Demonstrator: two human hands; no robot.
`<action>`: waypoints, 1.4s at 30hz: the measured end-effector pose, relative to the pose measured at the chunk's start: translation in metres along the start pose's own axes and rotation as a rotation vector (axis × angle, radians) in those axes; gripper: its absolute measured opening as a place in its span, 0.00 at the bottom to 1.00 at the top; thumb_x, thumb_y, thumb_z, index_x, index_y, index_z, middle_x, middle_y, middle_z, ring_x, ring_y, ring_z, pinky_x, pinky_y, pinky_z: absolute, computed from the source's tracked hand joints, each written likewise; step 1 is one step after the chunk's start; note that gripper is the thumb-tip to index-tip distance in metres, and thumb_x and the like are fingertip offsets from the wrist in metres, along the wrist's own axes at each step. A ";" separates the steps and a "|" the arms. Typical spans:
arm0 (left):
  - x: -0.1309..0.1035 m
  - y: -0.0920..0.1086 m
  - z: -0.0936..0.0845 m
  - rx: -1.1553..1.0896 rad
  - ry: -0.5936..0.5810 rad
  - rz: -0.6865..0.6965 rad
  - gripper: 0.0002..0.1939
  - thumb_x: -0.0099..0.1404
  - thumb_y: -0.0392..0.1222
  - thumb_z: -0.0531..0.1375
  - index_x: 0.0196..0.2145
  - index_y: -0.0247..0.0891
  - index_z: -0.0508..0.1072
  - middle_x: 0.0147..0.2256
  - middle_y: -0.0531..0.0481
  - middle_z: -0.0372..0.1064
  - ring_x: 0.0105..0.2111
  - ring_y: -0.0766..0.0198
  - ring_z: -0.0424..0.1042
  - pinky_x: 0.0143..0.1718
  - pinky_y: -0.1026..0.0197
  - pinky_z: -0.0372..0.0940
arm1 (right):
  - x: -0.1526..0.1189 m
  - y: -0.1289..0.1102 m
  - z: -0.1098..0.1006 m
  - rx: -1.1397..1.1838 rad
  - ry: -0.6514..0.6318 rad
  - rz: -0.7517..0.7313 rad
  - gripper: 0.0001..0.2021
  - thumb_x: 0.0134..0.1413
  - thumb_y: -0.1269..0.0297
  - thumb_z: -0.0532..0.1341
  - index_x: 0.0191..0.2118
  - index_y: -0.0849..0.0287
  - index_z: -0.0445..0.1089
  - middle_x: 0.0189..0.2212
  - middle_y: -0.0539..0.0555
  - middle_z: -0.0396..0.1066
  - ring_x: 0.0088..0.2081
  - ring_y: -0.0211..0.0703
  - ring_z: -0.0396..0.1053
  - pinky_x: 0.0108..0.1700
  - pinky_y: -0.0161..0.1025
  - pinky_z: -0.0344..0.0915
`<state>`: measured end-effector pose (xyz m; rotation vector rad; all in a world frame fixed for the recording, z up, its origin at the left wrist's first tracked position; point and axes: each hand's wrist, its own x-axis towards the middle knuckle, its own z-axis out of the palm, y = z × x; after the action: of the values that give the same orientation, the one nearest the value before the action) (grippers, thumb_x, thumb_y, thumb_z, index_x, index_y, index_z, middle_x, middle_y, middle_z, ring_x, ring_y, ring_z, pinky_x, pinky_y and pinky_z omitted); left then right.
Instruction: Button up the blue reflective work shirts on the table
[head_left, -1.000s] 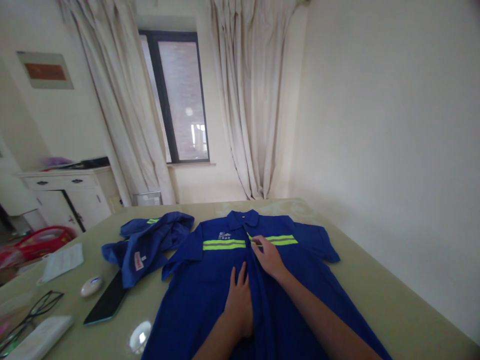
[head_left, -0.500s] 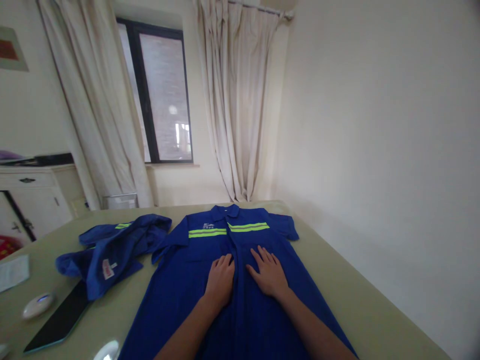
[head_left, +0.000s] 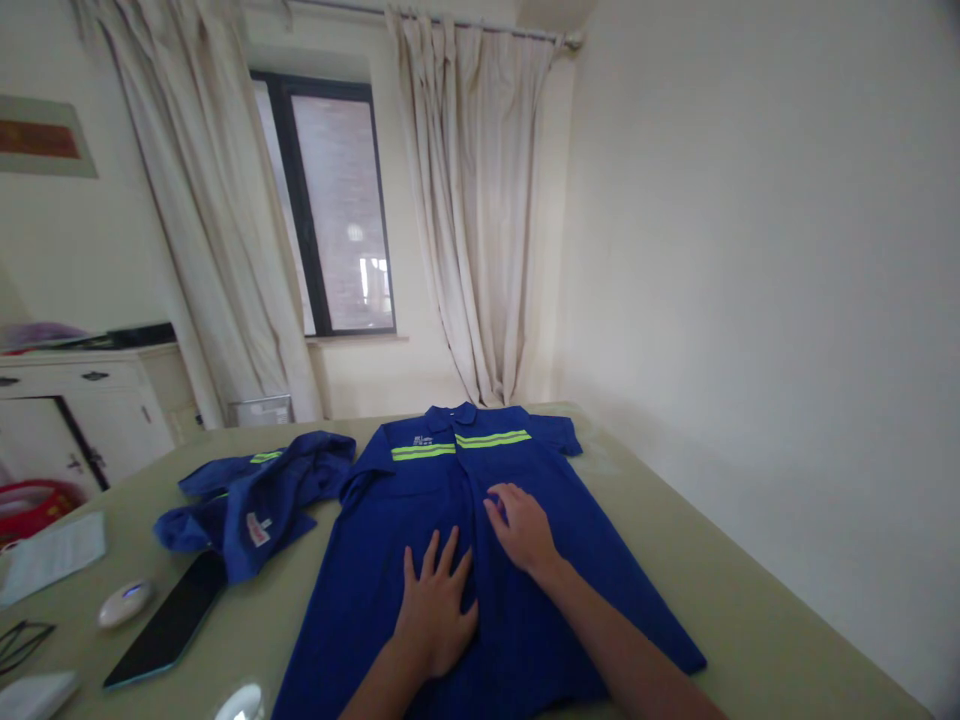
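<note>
A blue short-sleeved shirt (head_left: 420, 490) with yellow-green reflective stripes lies spread out, front up, its collar at the far side. My left hand (head_left: 439, 605) rests on its front, left of the centre placket, fingers spread. Right of the placket, my right hand (head_left: 521, 525) is over the cloth, its fingers apart and slightly curled, with nothing seen in them. To the left lies a crumpled blue garment (head_left: 259, 500) with a white and red label.
The green-topped table (head_left: 742, 600) meets a wall on the right. At the left are a black tablet (head_left: 169, 620), a white mouse (head_left: 125, 603), glasses (head_left: 24, 645), a pale blue mask (head_left: 56, 555) and a red basket (head_left: 34, 508). A shiny round object (head_left: 241, 703) sits near the front.
My left hand has moved nearer and spread its fingers. My right hand has shifted slightly left and its fingers have curled. The view has swung a little left and up.
</note>
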<state>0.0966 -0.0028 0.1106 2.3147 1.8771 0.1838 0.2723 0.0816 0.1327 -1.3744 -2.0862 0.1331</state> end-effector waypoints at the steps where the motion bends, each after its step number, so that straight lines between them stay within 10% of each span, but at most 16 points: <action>1: 0.008 -0.003 -0.002 0.009 -0.005 0.001 0.35 0.67 0.54 0.49 0.70 0.48 0.56 0.74 0.48 0.38 0.73 0.40 0.35 0.67 0.25 0.30 | -0.007 -0.012 0.003 0.017 -0.038 0.022 0.18 0.70 0.52 0.51 0.53 0.53 0.72 0.41 0.56 0.77 0.45 0.48 0.73 0.50 0.42 0.65; 8: 0.037 -0.016 -0.006 0.046 0.026 0.010 0.32 0.67 0.47 0.50 0.69 0.47 0.60 0.73 0.46 0.44 0.72 0.42 0.42 0.68 0.27 0.37 | -0.049 -0.032 0.031 0.084 -0.230 0.035 0.30 0.64 0.47 0.58 0.67 0.53 0.63 0.66 0.62 0.62 0.66 0.59 0.59 0.67 0.54 0.53; 16: 0.025 -0.027 0.006 -0.164 0.131 0.184 0.24 0.70 0.42 0.50 0.61 0.50 0.70 0.65 0.51 0.64 0.66 0.56 0.62 0.71 0.45 0.50 | -0.036 -0.014 0.012 0.207 -0.242 0.020 0.26 0.57 0.63 0.58 0.62 0.54 0.68 0.59 0.56 0.71 0.60 0.54 0.66 0.64 0.49 0.59; 28: 0.007 -0.027 -0.009 -0.215 -0.163 0.242 0.57 0.54 0.70 0.63 0.73 0.46 0.46 0.73 0.45 0.40 0.73 0.47 0.41 0.72 0.38 0.34 | -0.034 -0.008 0.021 0.286 -0.177 0.040 0.28 0.53 0.71 0.55 0.61 0.55 0.66 0.53 0.57 0.73 0.56 0.50 0.69 0.60 0.45 0.64; 42: 0.008 -0.020 -0.014 -0.213 -0.067 0.209 0.34 0.64 0.48 0.61 0.67 0.46 0.61 0.67 0.44 0.61 0.66 0.46 0.60 0.67 0.40 0.53 | -0.031 -0.007 0.019 0.283 -0.199 0.053 0.28 0.50 0.77 0.54 0.58 0.55 0.68 0.49 0.56 0.73 0.52 0.47 0.70 0.58 0.41 0.63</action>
<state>0.0766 0.0093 0.1203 2.3340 1.5030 0.3105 0.2642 0.0560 0.1066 -1.2852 -2.0930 0.5863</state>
